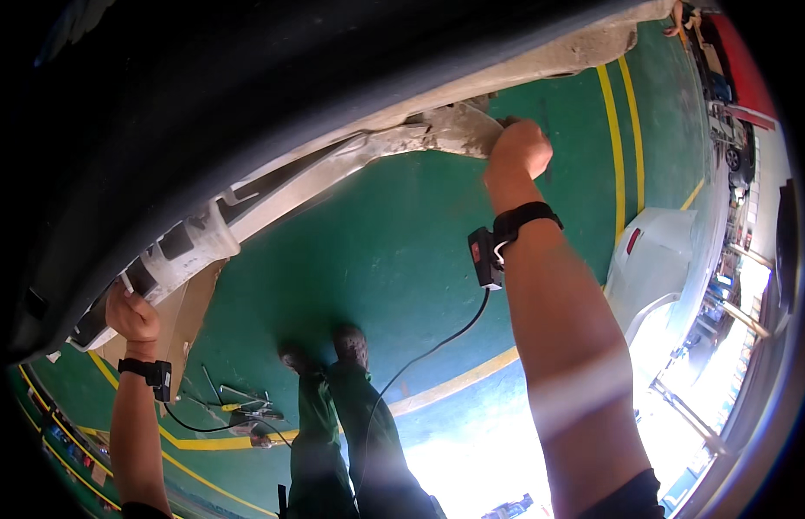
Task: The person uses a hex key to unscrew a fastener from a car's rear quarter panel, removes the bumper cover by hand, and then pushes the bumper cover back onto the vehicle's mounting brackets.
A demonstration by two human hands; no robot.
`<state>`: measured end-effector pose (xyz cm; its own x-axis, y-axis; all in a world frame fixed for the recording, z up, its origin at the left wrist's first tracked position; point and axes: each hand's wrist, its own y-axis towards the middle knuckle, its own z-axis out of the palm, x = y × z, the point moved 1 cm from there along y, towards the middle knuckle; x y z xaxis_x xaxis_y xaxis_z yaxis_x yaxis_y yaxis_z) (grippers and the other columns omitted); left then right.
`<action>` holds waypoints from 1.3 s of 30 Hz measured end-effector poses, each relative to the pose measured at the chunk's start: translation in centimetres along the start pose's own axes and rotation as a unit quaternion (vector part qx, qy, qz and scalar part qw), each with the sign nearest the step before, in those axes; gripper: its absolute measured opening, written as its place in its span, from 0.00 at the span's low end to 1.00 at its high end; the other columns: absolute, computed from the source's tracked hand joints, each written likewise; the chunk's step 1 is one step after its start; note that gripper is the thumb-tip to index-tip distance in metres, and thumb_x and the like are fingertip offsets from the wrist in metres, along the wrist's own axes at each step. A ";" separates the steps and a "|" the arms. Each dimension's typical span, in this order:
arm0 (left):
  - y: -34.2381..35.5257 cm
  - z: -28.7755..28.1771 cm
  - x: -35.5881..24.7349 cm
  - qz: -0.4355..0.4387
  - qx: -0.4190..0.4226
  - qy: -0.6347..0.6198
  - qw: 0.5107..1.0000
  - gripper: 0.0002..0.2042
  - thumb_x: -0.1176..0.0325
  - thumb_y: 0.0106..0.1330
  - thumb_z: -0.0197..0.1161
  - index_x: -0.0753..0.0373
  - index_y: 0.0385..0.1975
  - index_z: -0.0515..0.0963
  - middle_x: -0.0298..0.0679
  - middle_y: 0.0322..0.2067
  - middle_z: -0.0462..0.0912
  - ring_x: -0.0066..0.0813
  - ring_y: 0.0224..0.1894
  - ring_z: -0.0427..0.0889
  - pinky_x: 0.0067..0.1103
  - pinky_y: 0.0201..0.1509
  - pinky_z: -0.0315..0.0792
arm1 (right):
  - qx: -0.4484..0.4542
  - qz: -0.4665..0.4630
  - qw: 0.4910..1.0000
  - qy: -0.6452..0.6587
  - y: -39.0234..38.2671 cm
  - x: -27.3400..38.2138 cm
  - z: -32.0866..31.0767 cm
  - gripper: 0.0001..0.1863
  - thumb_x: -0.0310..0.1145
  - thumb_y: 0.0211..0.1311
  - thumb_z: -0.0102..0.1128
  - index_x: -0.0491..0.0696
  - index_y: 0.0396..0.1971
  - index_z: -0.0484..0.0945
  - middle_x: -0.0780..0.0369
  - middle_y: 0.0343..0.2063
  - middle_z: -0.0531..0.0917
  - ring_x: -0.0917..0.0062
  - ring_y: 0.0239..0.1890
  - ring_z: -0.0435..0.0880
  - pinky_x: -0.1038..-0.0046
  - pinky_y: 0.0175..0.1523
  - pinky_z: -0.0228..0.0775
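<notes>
A long, dirt-stained pale panel (290,192) runs along the lower edge of a dark vehicle body (246,95) above me. At its left end my left hand (132,315) is closed, fingers curled up against the edge; a small pale tip (126,281) shows above them. Near the panel's muddy right end, my right hand (519,149) makes a fist with the knuckles toward me. Whatever it grips is hidden behind the fingers. Each wrist wears a black strap with a small cabled box, one on the left (163,381) and one on the right (485,258).
Several hand tools (238,405) lie on the green floor (359,251) left of my feet, near flattened cardboard (193,303). A white car body panel (653,268) rests at the right. Another person's hand (673,31) shows at the far right, near a red vehicle (741,69).
</notes>
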<state>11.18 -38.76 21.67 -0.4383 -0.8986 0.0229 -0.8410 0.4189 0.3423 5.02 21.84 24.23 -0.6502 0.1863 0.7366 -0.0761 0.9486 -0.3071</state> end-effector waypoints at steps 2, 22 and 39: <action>0.1 -0.1 0.0 -0.013 0.036 -0.019 0.999 0.12 0.73 0.69 0.44 0.74 0.41 0.73 0.58 0.36 0.79 0.61 0.36 0.78 0.42 0.41 0.75 | 0.000 0.018 1.000 0.019 -0.1 0.1 0.0 0.12 0.33 0.55 0.54 0.45 0.28 0.87 0.60 0.32 0.87 0.71 0.35 0.84 0.72 0.42 0.76; 0.6 -0.4 -0.5 0.071 -0.006 0.071 0.995 0.18 0.66 0.72 0.41 0.70 0.38 0.78 0.55 0.37 0.81 0.58 0.38 0.79 0.40 0.41 0.75 | -0.008 -0.001 1.000 -0.015 -0.3 0.1 0.0 0.11 0.31 0.54 0.55 0.44 0.27 0.87 0.61 0.35 0.87 0.71 0.35 0.84 0.71 0.38 0.76; 2.1 -1.1 -2.2 -0.049 0.038 -0.009 0.998 0.19 0.65 0.70 0.39 0.64 0.32 0.81 0.49 0.30 0.82 0.54 0.31 0.79 0.38 0.35 0.73 | 0.040 -0.261 0.861 -0.435 4.5 -2.7 0.8 0.14 0.32 0.58 0.52 0.51 0.34 0.88 0.61 0.43 0.85 0.72 0.40 0.83 0.74 0.39 0.74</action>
<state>10.69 -36.06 23.36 -0.3575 -0.9336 -0.0237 -0.9016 0.3384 0.2696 5.80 25.42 20.39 -0.8294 -0.5545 0.0673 -0.5582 0.8183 -0.1374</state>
